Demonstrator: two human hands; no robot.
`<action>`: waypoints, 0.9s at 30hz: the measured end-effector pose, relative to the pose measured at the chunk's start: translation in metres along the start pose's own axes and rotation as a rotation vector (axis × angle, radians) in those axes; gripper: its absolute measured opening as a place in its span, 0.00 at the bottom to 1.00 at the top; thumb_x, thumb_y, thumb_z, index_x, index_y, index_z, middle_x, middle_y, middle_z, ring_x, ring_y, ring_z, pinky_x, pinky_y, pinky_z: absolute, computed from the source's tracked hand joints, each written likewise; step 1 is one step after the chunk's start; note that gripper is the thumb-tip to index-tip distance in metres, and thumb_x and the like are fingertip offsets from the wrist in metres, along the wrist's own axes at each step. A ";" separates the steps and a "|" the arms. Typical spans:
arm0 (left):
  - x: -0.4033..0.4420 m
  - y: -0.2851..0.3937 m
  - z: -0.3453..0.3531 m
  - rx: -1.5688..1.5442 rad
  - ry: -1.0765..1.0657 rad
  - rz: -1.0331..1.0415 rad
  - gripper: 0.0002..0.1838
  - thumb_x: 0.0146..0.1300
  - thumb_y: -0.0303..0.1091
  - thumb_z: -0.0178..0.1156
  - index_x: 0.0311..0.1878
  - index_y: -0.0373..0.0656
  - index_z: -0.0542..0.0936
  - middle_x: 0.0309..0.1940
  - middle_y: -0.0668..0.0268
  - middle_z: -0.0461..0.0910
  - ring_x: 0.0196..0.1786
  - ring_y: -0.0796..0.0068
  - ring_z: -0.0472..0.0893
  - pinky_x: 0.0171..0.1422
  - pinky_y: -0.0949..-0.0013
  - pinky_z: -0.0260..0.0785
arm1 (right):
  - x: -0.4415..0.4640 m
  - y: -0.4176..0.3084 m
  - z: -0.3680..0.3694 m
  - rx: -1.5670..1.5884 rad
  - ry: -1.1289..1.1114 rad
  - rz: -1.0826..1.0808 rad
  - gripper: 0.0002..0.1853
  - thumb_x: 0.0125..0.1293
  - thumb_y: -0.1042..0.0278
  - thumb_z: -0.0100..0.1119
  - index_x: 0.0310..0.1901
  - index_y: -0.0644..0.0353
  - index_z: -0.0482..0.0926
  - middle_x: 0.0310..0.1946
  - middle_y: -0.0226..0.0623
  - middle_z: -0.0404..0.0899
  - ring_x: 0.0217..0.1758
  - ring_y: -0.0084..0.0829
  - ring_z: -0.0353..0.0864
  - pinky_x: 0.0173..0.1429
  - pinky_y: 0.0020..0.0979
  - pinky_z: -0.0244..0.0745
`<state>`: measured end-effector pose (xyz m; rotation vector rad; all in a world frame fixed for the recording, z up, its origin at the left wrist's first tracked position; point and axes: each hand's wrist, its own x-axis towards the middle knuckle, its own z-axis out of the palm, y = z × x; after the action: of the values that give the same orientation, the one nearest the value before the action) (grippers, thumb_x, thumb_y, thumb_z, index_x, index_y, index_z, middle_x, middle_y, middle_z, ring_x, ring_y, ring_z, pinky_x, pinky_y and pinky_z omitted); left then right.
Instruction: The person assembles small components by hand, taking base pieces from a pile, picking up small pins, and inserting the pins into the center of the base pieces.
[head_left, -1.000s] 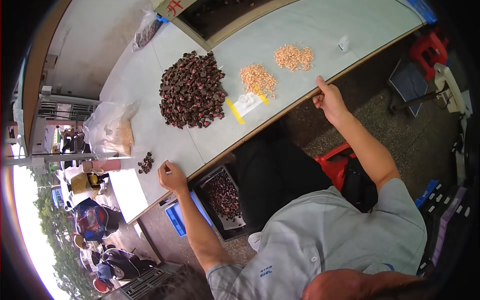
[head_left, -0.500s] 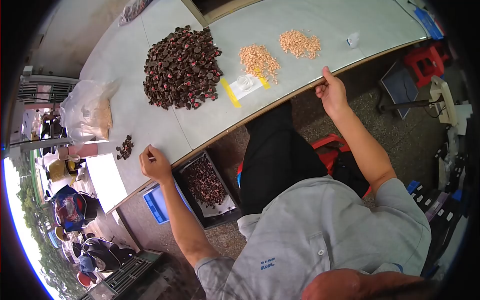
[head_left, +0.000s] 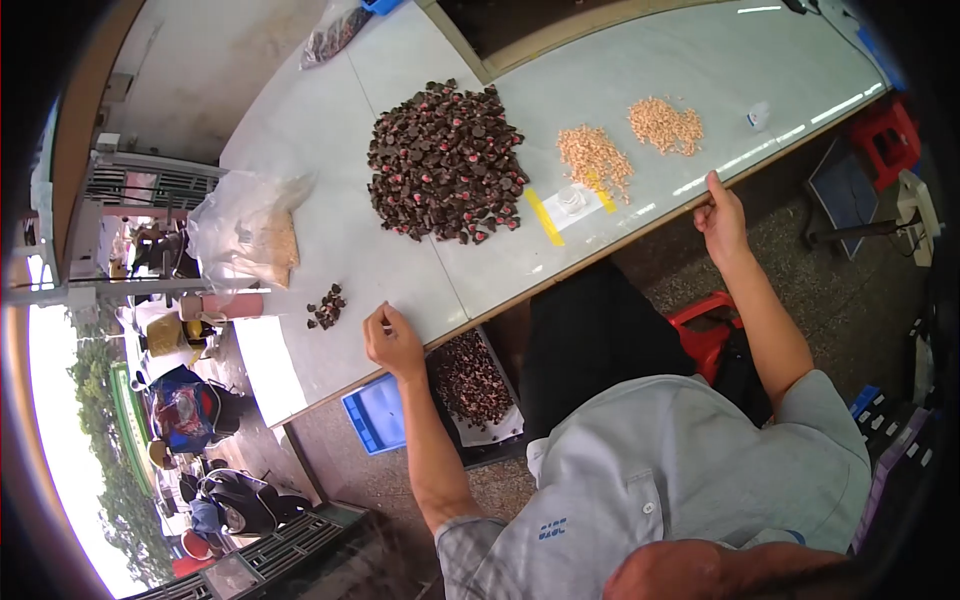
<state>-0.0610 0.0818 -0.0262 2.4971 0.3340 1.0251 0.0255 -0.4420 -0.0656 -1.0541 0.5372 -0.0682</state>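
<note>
At the table's front edge, my left hand (head_left: 394,341) is loosely curled, with nothing visible in its fingers. Just left of it lies a small heap of dark pieces (head_left: 326,307). My right hand (head_left: 721,222) rests by the edge further right, one digit pointing up and the other fingers curled in; no object shows in it. A large pile of dark pieces with pinkish-red spots (head_left: 445,165) is on the table between and beyond the hands. Two piles of small pale-orange pieces, one nearer (head_left: 592,158) and one further right (head_left: 666,126), lie beyond my right hand.
A small clear round dish (head_left: 571,200) stands on white paper held by yellow tape. A clear bag of tan material (head_left: 265,245) sits at left. Below the table are a dark tray of small dark bits (head_left: 470,385) and a blue tray (head_left: 376,415). A red stool (head_left: 887,140) stands at right.
The view has shifted, so the table and its piles appear further right and slightly lower. Both hands keep nearly the same pose at the table edge.
</note>
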 end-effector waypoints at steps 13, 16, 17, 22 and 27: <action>0.034 0.158 0.078 -0.099 -0.416 0.576 0.16 0.58 0.34 0.75 0.50 0.45 0.86 0.40 0.66 0.80 0.46 0.62 0.78 0.50 0.59 0.67 | -0.065 -0.015 0.059 -0.791 -0.127 -0.772 0.04 0.71 0.73 0.65 0.42 0.63 0.81 0.26 0.31 0.80 0.27 0.19 0.77 0.33 0.25 0.71; 0.034 0.154 0.087 -0.117 -0.377 0.604 0.11 0.59 0.33 0.74 0.45 0.47 0.87 0.40 0.69 0.80 0.44 0.64 0.77 0.47 0.59 0.64 | -0.063 -0.017 0.085 -0.987 -0.206 -0.849 0.05 0.67 0.75 0.66 0.43 0.60 0.81 0.28 0.38 0.83 0.27 0.32 0.84 0.34 0.31 0.77; 0.033 0.154 0.087 -0.138 -0.375 0.591 0.09 0.58 0.31 0.73 0.42 0.48 0.86 0.39 0.69 0.80 0.44 0.65 0.78 0.46 0.60 0.65 | -0.062 -0.018 0.090 -1.048 -0.235 -0.881 0.06 0.66 0.75 0.66 0.43 0.60 0.81 0.29 0.40 0.84 0.28 0.36 0.85 0.34 0.33 0.78; 0.025 0.144 0.084 -0.233 -0.389 0.583 0.09 0.56 0.26 0.73 0.39 0.47 0.85 0.37 0.69 0.82 0.41 0.65 0.80 0.43 0.60 0.66 | -0.057 -0.022 0.096 -1.226 -0.332 -0.858 0.07 0.63 0.77 0.66 0.42 0.59 0.79 0.29 0.39 0.84 0.30 0.42 0.86 0.35 0.39 0.79; 0.012 0.132 0.067 -0.346 -0.423 0.475 0.09 0.55 0.22 0.72 0.38 0.45 0.85 0.39 0.68 0.84 0.43 0.64 0.81 0.46 0.61 0.68 | -0.054 -0.025 0.098 -1.260 -0.378 -0.918 0.07 0.62 0.78 0.64 0.41 0.58 0.79 0.31 0.38 0.83 0.32 0.45 0.85 0.36 0.41 0.79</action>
<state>0.0034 -0.0495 -0.0007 2.4270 -0.5394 0.6091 0.0278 -0.3586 0.0135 -2.4195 -0.3946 -0.3582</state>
